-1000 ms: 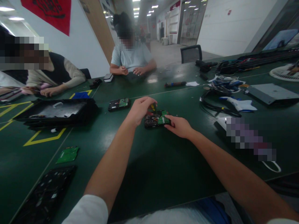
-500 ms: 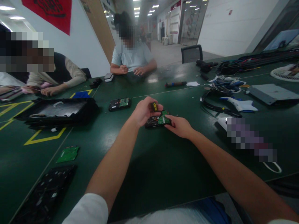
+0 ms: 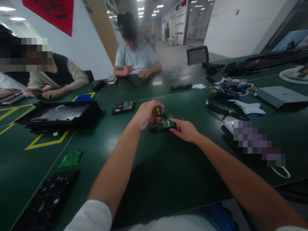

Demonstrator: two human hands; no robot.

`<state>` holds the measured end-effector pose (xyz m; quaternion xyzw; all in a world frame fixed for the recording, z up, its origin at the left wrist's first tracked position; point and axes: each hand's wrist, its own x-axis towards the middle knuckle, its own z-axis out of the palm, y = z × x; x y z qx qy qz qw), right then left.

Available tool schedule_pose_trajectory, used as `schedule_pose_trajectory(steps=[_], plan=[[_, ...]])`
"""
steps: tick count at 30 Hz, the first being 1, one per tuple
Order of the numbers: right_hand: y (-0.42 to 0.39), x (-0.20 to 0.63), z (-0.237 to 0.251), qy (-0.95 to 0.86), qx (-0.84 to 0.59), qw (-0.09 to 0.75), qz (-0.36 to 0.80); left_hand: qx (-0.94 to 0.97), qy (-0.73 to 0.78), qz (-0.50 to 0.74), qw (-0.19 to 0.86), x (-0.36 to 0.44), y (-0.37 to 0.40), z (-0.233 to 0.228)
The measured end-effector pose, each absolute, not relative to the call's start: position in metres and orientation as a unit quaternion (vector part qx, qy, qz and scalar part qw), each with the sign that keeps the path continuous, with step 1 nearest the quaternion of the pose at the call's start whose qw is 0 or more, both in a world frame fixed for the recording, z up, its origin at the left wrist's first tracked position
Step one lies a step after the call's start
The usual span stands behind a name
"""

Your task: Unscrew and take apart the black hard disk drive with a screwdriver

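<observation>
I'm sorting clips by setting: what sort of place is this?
Probably an electronics teardown or repair workshop: a long green worktable with an opened hard drive, a loose circuit board, tangled cables and co-workers seated around.

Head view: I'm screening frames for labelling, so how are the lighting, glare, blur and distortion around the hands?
Head view: ceiling lights leave a pale glare patch on the table beyond the work; edges bow like a wide lens; the whole frame is soft. The left hand holds a small yellow-handled tool over the drive, whose board detail is smeared; the right hand steadies its edge.
</observation>
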<state>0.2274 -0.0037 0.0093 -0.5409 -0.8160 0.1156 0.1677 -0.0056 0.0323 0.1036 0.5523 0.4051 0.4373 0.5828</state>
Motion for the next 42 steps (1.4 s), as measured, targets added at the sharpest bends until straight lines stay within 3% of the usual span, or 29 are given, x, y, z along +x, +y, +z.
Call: schedule_pose_trajectory(steps=[14, 25, 35, 42], plan=[[-0.006, 0.225, 0.013, -0.817, -0.538, 0.170, 0.117, 0.481, 0.387, 0.465, 0.635, 0.005, 0.031, 0.097], [-0.004, 0.225, 0.011, -0.809, -0.552, 0.162, 0.123, 0.609, 0.419, 0.441, 0.509, -0.004, 0.031, 0.103], [-0.005, 0.225, 0.014, -0.815, -0.543, 0.166, 0.116, 0.493, 0.382, 0.467, 0.626, 0.005, 0.030, 0.098], [-0.005, 0.224, 0.012, -0.811, -0.551, 0.160, 0.119, 0.604, 0.433, 0.450, 0.496, -0.002, 0.035, 0.099]])
